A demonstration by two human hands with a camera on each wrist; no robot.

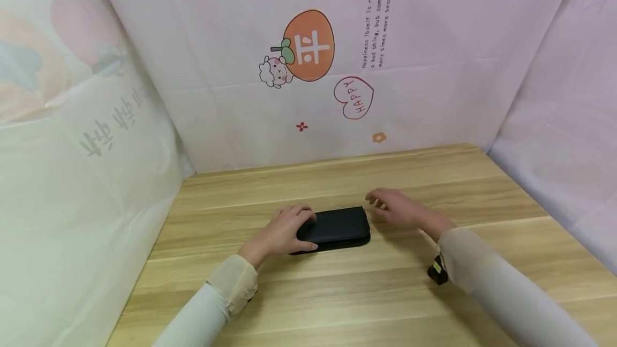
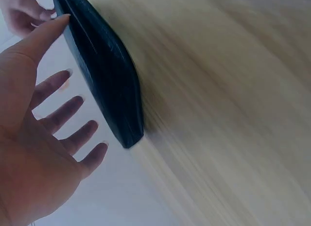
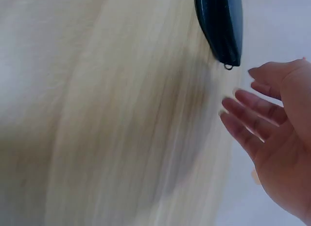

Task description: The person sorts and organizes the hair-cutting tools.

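Note:
A long black zip wallet lies flat on the wooden table, its small metal ring showing at the right end in the right wrist view. My left hand is over the wallet's left end, with the thumb along the front side and the fingers toward the back. In the left wrist view its fingers are spread and extended, and the thumb tip overlaps the wallet; firm contact cannot be told. Just beyond the wallet's right end, my right hand hovers apart from it with loosely bent fingers and nothing held.
The wooden tabletop spreads around the wallet. A printed white cloth hangs along the back, with more white cloth at the left and right sides. A small black device with a yellow mark sits by the right wrist.

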